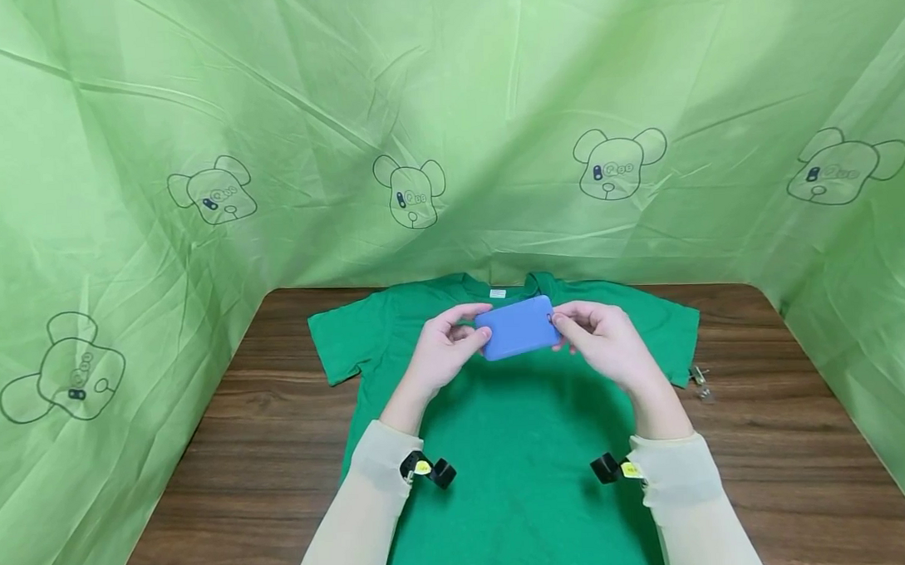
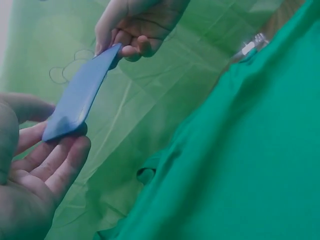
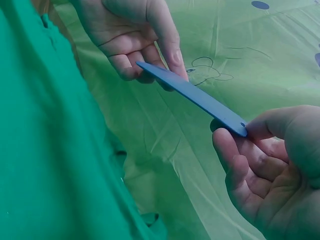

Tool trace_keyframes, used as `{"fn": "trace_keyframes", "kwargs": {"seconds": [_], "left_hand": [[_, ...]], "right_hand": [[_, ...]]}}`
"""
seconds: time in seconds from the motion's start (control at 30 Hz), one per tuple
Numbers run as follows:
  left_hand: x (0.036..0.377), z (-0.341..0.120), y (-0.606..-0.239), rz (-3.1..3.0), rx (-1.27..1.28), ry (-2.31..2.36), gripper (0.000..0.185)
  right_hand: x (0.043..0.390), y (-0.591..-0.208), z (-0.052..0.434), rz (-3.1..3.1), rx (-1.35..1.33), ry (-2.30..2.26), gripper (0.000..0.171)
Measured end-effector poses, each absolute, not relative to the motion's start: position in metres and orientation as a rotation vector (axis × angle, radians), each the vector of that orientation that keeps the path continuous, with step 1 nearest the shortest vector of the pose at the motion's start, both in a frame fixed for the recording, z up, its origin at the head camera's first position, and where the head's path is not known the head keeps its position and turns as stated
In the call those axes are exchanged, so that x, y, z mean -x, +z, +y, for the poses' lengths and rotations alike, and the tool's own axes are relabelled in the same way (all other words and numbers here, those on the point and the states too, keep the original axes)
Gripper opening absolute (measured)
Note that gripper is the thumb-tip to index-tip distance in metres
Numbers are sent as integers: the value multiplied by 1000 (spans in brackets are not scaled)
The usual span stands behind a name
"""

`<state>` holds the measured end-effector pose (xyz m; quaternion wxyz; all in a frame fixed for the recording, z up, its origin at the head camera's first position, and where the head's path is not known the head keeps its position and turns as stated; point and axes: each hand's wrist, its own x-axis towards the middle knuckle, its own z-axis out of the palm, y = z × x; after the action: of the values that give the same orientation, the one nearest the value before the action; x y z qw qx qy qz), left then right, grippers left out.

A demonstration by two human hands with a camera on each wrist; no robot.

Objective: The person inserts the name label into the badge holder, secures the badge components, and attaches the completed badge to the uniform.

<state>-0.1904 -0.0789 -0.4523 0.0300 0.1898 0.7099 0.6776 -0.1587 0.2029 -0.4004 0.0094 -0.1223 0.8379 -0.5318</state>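
A flat blue card holder [image 1: 518, 327] with rounded corners and a small hole near its right end is held up over the chest of a green T-shirt [image 1: 495, 422]. My left hand [image 1: 449, 344] pinches its left end between thumb and fingers. At the end with the hole, my right hand [image 1: 602, 337] pinches it the same way. Both wrist views show the card holder [image 2: 82, 97] nearly edge-on, with the thumbs on one face and fingers behind. Beneath it, the T-shirt lies spread out, collar at the far side.
A small clip with a clear strap [image 1: 701, 383] lies by the T-shirt's right sleeve. The dark wooden table [image 1: 279, 455] shows on both sides of the shirt. Green cloth walls [image 1: 493, 148] printed with bear heads enclose the back and sides.
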Motion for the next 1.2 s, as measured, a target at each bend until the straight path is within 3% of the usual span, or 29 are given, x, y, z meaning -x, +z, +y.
{"fn": "trace_keyframes", "kwargs": {"seconds": [0.4, 0.9, 1.2], "left_hand": [[186, -69, -452, 2613, -788, 1637, 70], [183, -61, -459, 2751, -870, 1470, 82], [181, -60, -458, 2780, -877, 1471, 78]], "right_hand": [[160, -403, 196, 2692, 388, -1627, 29], [159, -408, 186, 2686, 404, -1623, 28], [157, -406, 184, 2580, 409, -1661, 31]]}}
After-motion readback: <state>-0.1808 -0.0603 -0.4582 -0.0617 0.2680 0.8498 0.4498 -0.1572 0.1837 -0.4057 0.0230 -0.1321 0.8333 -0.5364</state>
